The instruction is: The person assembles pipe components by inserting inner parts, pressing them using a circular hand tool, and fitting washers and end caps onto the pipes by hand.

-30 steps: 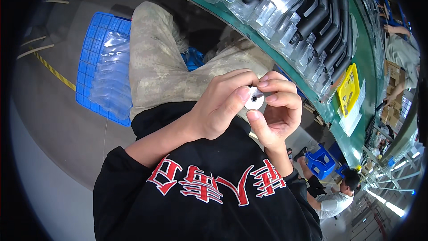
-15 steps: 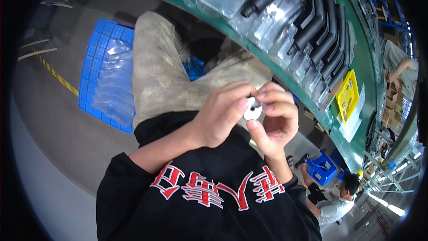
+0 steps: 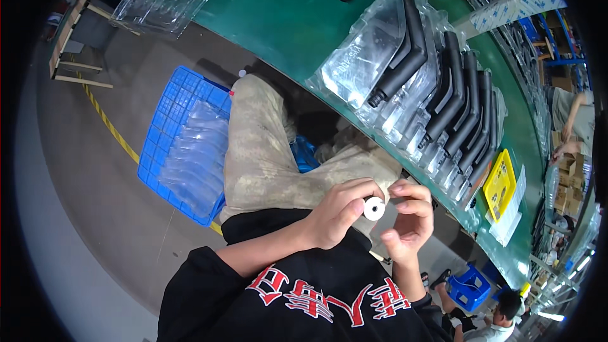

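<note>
Fingers of the left hand point(image 3: 330, 218) pinch a white, round-faced piece with a dark central hole, material unclear point(image 3: 373, 215); the right hand point(image 3: 411, 233), around it a second ago, now stands clear alongside, fingers apart, leaving the left holding alone.

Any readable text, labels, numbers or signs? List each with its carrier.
Black shirt: large red, white-outlined characters; wording withheld.
Clear plastic tray: faint marks, too blurred to read.
White-and-blue strip, upper right: markings too small to read.
Round white part in left hand: none visible.
</note>
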Tool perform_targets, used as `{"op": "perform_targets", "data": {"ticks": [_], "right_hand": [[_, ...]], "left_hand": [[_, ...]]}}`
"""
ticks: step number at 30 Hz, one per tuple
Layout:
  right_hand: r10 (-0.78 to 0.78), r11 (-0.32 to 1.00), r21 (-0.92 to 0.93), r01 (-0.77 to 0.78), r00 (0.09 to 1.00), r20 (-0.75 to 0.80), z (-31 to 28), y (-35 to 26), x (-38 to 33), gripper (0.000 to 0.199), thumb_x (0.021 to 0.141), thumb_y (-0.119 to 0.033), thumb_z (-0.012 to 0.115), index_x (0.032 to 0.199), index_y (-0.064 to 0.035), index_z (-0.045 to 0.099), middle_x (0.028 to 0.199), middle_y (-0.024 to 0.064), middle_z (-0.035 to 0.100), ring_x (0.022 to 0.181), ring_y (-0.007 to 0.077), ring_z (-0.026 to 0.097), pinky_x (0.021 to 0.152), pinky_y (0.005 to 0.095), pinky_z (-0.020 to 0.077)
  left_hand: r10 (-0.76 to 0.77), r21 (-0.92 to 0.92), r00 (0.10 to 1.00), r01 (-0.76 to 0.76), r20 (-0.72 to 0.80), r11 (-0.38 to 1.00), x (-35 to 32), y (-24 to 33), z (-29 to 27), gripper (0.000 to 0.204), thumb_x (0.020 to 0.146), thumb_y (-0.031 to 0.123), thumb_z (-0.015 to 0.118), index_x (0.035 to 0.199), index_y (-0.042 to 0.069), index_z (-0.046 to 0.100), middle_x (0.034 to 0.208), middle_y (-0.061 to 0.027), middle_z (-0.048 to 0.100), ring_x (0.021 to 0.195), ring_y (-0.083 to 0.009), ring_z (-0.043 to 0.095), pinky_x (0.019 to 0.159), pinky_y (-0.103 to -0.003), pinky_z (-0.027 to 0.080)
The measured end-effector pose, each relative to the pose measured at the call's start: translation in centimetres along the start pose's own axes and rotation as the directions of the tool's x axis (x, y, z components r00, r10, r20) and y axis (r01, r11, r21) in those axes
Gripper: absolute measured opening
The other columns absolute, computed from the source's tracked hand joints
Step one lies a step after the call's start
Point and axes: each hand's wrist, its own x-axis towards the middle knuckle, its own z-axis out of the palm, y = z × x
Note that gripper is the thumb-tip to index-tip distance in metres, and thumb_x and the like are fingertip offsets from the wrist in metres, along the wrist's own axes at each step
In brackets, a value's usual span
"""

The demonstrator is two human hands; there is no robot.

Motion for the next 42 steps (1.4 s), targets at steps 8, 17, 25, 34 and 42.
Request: {"op": "perform_targets", "data": {"ticks": [8, 17, 25, 34, 42], "right_hand": [[-0.218, 0.922, -0.284, 0.264, 0.959, 0.182, -2.2, -3.3, 10.6, 0.039, 0.083, -0.042, 0.068, 0.094, -0.0048, 0.064, 0.1, 0.0133, 0.065, 0.097, 0.029, 0.058, 0.088, 0.0426, 0.0464], [-0.052, 0.438, -0.699, 0.565, 0.793, 0.608, 5.1, 3.1, 29.3, 0.023, 0.082, -0.02, 0.073, 0.098, -0.0032, 0.071, 0.094, 0.0091, 0.068, 0.08, 0.0248, 0.064, 0.076, 0.0336, 0.0524], [0.489, -0.01, -0.869, 0.494, 0.761, 0.427, 8.2, 14.4, 38.2, 0.026, 0.082, -0.028, 0.074, 0.087, -0.0027, 0.072, 0.086, 0.0084, 0.068, 0.074, 0.0228, 0.065, 0.069, 0.0339, 0.053], [0.202, 0.887, -0.453, 0.083, 0.814, 0.545, 9.0, 2.3, 29.8, 0.022, 0.096, -0.02, 0.057, 0.102, -0.0015, 0.066, 0.083, 0.0069, 0.061, 0.074, 0.0162, 0.058, 0.064, 0.0267, 0.045], [0.18, 0.796, 0.402, -0.452, 0.811, 0.556, 0.2, -2.4, 14.6, 0.045, 0.102, -0.045, 0.05, 0.124, -0.0061, 0.051, 0.09, 0.014, 0.059, 0.072, 0.0199, 0.053, 0.068, 0.0278, 0.0416]], "left_hand": [[0.098, 0.088, 0.991, -0.106, 0.091, 0.99, -0.6, 0.0, -1.2, 0.039, 0.08, 0.036, 0.07, 0.1, 0.004, 0.059, 0.09, -0.0075, 0.063, 0.076, -0.0213, 0.057, 0.071, -0.033, 0.045], [0.159, 0.201, 0.987, -0.154, -0.009, 0.967, -1.7, -1.0, -2.4, 0.038, 0.065, 0.003, 0.076, 0.098, 0.008, 0.059, 0.082, -0.0038, 0.066, 0.069, -0.0216, 0.06, 0.064, -0.031, 0.047], [0.192, 0.234, 0.975, -0.161, -0.114, 0.959, -2.1, -0.4, -4.1, 0.034, 0.065, 0.004, 0.075, 0.094, 0.008, 0.058, 0.084, -0.0037, 0.066, 0.071, -0.0221, 0.061, 0.064, -0.031, 0.047], [0.195, 0.195, 0.966, -0.162, -0.167, 0.967, -2.1, -0.7, -4.3, 0.035, 0.063, 0.003, 0.075, 0.094, 0.008, 0.059, 0.085, -0.0028, 0.066, 0.072, -0.0207, 0.059, 0.067, -0.03, 0.046], [0.164, 0.171, 0.953, -0.123, -0.253, 0.978, -1.7, -1.5, -2.8, 0.033, 0.064, 0.002, 0.073, 0.094, 0.007, 0.06, 0.083, -0.0032, 0.065, 0.069, -0.0196, 0.056, 0.067, -0.029, 0.044]]}}
